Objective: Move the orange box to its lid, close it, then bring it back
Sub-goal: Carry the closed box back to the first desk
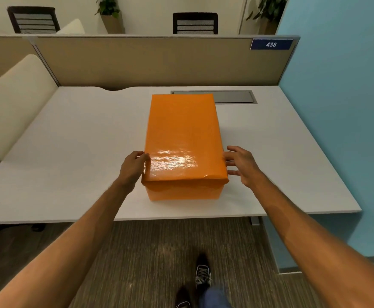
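head cam | worn high | faces forward-down | desk (70, 152) near

Glossy wrapped orange box (182, 134), matt white desk (70, 152)

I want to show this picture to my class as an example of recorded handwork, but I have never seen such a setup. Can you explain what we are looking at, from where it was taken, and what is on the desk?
There is no machine here. A person wears a camera on the head, so the one picture looks forward and down along both bare arms. The orange box stands on a white desk, with its orange lid already on top. The left hand touches the lid's left edge near the front corner. The right hand is open with spread fingers beside the right edge; whether they touch cannot be told. Nothing is lifted. Behind the box a grey cable hatch is set into the desk, and a beige partition carries a blue sign reading 438.
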Tool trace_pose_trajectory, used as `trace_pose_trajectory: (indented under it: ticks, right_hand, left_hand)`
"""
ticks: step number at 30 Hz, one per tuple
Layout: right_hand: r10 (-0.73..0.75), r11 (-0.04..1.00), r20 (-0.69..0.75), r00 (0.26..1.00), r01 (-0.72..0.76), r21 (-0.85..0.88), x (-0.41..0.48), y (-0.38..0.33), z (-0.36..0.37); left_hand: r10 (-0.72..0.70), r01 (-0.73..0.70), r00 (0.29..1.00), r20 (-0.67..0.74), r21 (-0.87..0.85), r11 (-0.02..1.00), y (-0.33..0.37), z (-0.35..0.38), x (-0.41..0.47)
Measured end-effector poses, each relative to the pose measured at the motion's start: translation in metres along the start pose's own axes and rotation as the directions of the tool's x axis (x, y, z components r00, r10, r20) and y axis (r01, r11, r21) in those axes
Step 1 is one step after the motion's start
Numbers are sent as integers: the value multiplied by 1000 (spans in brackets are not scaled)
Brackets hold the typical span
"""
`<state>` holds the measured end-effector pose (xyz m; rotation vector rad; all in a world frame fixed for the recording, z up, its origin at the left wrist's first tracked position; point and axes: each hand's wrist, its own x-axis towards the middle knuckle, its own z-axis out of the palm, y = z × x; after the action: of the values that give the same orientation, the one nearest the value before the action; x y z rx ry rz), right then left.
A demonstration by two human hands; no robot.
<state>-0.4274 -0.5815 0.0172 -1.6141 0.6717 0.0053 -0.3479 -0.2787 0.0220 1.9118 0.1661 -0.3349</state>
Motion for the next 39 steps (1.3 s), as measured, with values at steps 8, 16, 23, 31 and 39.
trace_pose_trajectory:
  ticks: [8,16,23,31,39]
  right_hand:
    - [-75,996,7,997,75,-45,71,-35,9]
    - [-87,995,19,996,88,-52,150,-74,17]
    - [-60,998,39,997,61,-7,195,-99,24]
    - [15,999,34,999,-14,-28,216,-98,29]
    - [57,998,-21,998,-58,-29,225,-89,39]
  left_hand:
    - [-4,4,1000,24,-5,1000,29,9,58]
    - [4,-4,1000,-9,-45,999,55,20,123]
    - [-66,68,998,17,-101,993,74,24,170]
    - [-80,76,996,-30,-109,991,73,26,195]
    - [-47,40,996,-74,-89,995,64,30,198]
